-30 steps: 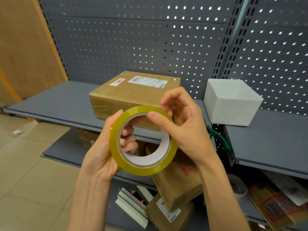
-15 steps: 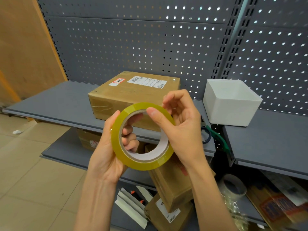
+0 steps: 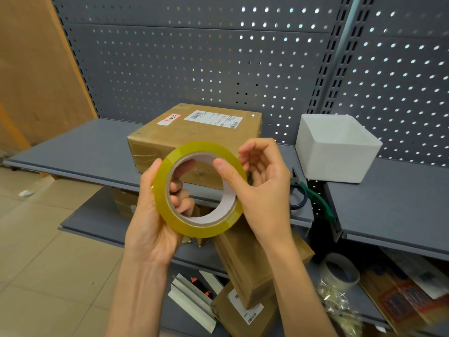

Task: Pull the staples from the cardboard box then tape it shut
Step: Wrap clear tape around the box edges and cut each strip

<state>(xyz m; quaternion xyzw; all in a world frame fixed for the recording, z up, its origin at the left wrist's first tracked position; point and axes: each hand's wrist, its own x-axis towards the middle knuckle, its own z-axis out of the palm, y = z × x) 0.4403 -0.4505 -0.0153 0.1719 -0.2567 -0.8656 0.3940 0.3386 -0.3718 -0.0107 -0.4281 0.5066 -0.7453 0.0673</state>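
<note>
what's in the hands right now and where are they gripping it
A yellowish clear tape roll on a cardboard core. The left hand grips its left rim, fingers through the core; the right hand pinches its upper right rim.

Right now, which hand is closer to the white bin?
The right hand. It holds the right side of the tape roll, with the white bin farther right on the shelf. The left hand grips the roll's left side, farther away.

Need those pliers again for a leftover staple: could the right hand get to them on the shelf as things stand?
Probably not yet: the right hand grips the tape roll together with the left hand. Once it lets go, the green-handled pliers lie just right of it, with nothing between.
</note>
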